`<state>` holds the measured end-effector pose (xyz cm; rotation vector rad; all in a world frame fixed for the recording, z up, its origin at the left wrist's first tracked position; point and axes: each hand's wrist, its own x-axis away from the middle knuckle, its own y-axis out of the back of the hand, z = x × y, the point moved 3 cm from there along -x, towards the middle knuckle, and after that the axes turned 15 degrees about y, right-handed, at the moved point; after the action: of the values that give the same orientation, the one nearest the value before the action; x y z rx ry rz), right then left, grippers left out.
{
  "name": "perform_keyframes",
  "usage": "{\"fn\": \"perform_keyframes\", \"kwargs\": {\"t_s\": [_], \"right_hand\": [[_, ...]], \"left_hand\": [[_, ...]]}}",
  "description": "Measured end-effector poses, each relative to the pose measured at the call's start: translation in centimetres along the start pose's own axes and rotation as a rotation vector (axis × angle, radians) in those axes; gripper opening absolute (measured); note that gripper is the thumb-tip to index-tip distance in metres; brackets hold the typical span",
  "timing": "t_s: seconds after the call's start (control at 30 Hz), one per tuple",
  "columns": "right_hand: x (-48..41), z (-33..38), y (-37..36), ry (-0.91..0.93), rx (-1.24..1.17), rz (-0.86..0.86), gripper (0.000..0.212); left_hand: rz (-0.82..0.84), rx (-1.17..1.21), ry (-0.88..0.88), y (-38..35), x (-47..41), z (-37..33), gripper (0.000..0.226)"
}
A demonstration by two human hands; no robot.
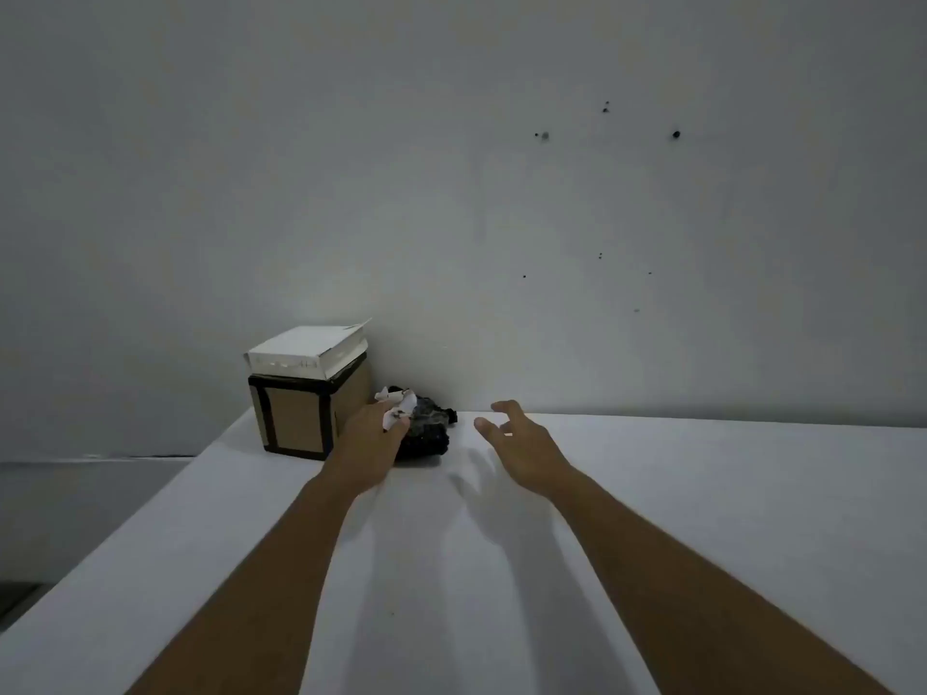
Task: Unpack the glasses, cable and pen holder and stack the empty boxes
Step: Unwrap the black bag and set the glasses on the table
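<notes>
A brown cardboard box (pixel 296 418) with black taped edges stands at the back left of the white table (pixel 702 494). A flat white box (pixel 306 352) lies on top of it. Right of the boxes, against the wall, sits a dark heap of items (pixel 429 433) with crumpled white paper (pixel 401 406) on it; I cannot tell the single items apart. My left hand (pixel 371 438) rests on the heap, fingers touching the white paper. My right hand (pixel 521 443) hovers just right of the heap, fingers spread, holding nothing.
A plain grey wall (pixel 451 193) with a few small dark holes rises right behind the table. The table's left edge (pixel 150 534) runs diagonally, with a drop to a lower dark area beyond it.
</notes>
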<state>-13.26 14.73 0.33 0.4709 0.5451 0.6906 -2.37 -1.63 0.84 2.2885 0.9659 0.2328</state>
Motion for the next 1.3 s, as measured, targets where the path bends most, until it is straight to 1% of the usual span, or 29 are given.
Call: {"fn": "perform_keyframes", "kwargs": {"t_s": [0.07, 0.13, 0.2, 0.27, 0.33, 0.4, 0.57, 0.7, 0.8, 0.9, 0.97, 1.03, 1.13, 1.3], "right_hand": [[-1.0, 0.0, -1.2, 0.005, -0.010, 0.012, 0.047], [-1.9, 0.1, -2.5, -0.007, -0.016, 0.028, 0.044], [-2.8, 0.1, -3.8, -0.015, -0.014, 0.041, 0.042], [-3.4, 0.2, -4.6, 0.000, 0.009, 0.055, 0.042], [-3.6, 0.3, -5.3, 0.026, 0.037, 0.072, 0.040], [-3.7, 0.2, -5.7, 0.026, 0.032, 0.055, 0.035], [-3.4, -0.5, -5.2, -0.034, -0.103, -0.058, 0.020], [-2.5, -0.9, -4.0, -0.075, -0.223, -0.120, 0.014], [-1.6, -1.0, -3.1, -0.121, -0.336, -0.155, 0.014], [-0.8, -0.6, -1.9, -0.120, -0.431, -0.185, 0.024], [-0.2, -0.1, -0.8, -0.116, -0.446, -0.195, 0.026], [0.5, 0.3, 0.5, -0.111, -0.451, -0.202, 0.027], [1.7, 0.8, 2.3, -0.108, -0.473, -0.219, 0.026], [4.4, 1.9, 5.3, -0.107, -0.522, -0.233, 0.028]], "left_hand": [[-0.061, -0.031, 0.023, 0.0, -0.7, 0.5, 0.037], [-0.077, -0.052, 0.062, -0.3, -1.3, 0.9, 0.035], [-0.059, -0.103, 0.116, -0.9, -2.1, 1.8, 0.040], [-0.058, -0.203, 0.156, -1.2, -2.5, 2.1, 0.050], [-0.058, -0.250, 0.160, -1.6, -2.8, 2.3, 0.050], [-0.058, -0.286, 0.161, -1.9, -2.9, 2.4, 0.046], [-0.078, -0.310, 0.200, -2.3, -2.7, 2.5, 0.045], [-0.041, -0.176, 0.278, -2.3, -2.3, 2.3, 0.051], [-0.010, -0.003, 0.325, -2.1, -1.8, 1.8, 0.042], [0.021, 0.203, 0.283, -1.9, -0.4, 0.4, 0.033], [0.051, 0.302, 0.259, -1.7, 0.7, -0.7, 0.034], [0.071, 0.382, 0.236, -1.4, 1.8, -1.8, 0.027], [0.103, 0.461, 0.211, -1.1, 3.3, -3.3, 0.019], [0.125, 0.453, 0.131, -1.1, 6.2, -5.6, 0.015]]}}
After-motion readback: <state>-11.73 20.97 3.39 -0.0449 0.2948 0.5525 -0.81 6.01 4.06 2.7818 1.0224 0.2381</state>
